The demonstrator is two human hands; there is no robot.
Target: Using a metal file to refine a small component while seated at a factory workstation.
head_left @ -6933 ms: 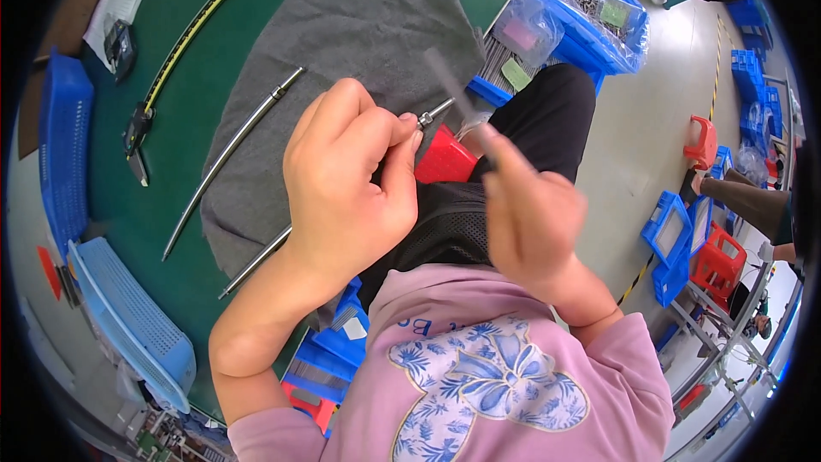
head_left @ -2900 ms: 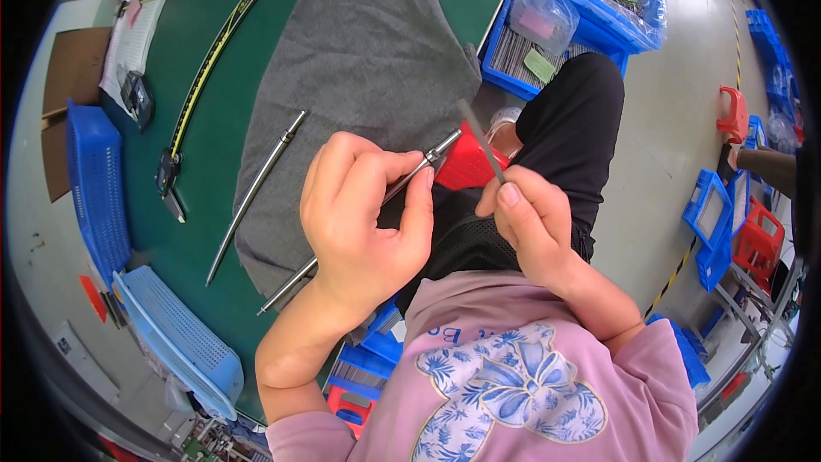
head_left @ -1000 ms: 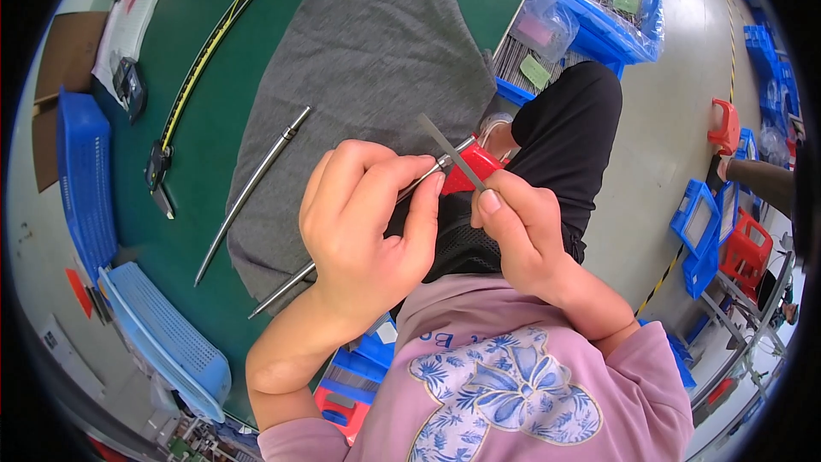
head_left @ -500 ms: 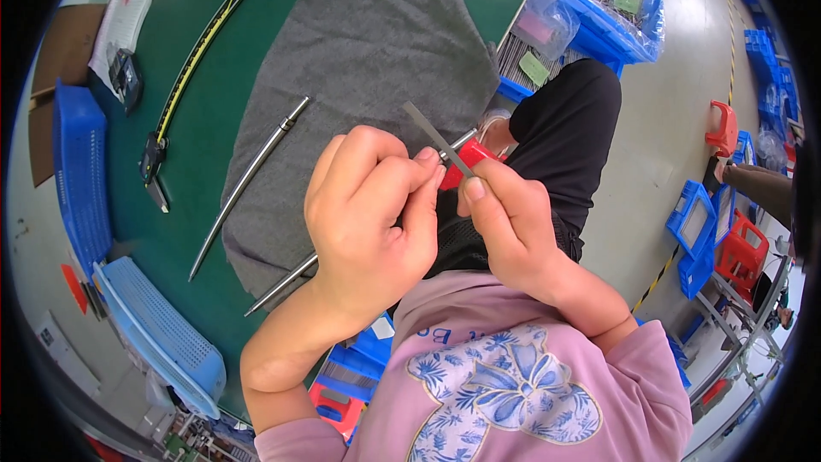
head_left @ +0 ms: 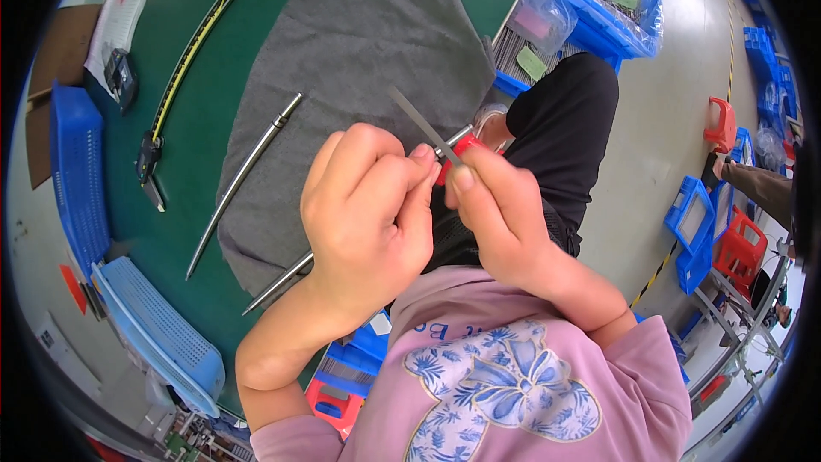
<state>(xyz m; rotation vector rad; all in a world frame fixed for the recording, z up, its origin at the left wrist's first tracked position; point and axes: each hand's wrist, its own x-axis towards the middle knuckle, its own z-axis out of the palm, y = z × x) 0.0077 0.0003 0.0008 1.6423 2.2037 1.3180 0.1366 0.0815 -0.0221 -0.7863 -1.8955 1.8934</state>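
Note:
My left hand [head_left: 368, 205] is closed round a slim shiny metal rod [head_left: 278, 284], fingertips pinching it near its far end. The rod passes under my hand, and its pointed end shows beside my left forearm. In my right hand [head_left: 505, 214], pinched between thumb and fingers, is a thin flat grey metal strip that looks like a file [head_left: 419, 122]. It slants across the rod near the left fingertips; whether they touch I cannot tell. A second metal rod [head_left: 242, 186], stepped at its upper end and tapered at the other, lies on the grey cloth [head_left: 368, 43].
A digital caliper [head_left: 174, 90] lies on the green table [head_left: 197, 128] at left. Blue baskets [head_left: 77, 180] line the left side. Blue bins [head_left: 590, 13] with metal parts stand at upper right. Red stools [head_left: 741, 248] and blue trays [head_left: 691, 210] are farther right.
My right hand and the flat strip have shifted left and slightly up along the rod's end. My left hand keeps its pinch on the rod.

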